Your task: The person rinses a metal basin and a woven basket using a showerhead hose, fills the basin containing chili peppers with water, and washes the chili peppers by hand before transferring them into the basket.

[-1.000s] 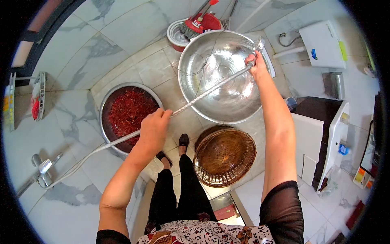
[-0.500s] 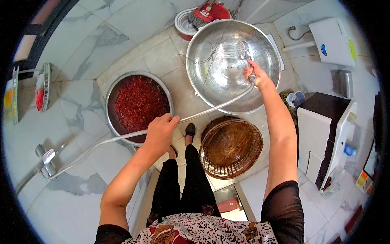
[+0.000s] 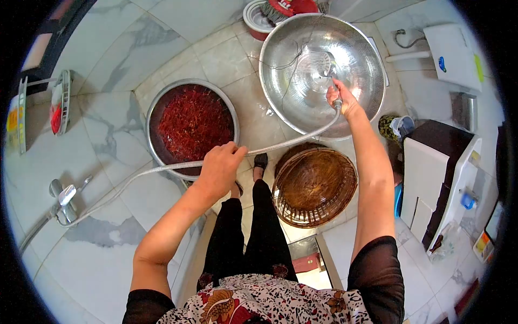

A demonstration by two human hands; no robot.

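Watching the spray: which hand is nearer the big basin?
Right: the right hand is over the basin, holding the shower head; the left hand, on the hose, is outside the basin.

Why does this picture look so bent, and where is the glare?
Head view: probably a very wide lens, since the wall tiles' joints curve and the corners go black; head view: bright glare inside the large metal basin, making the shower head hard to pick out.
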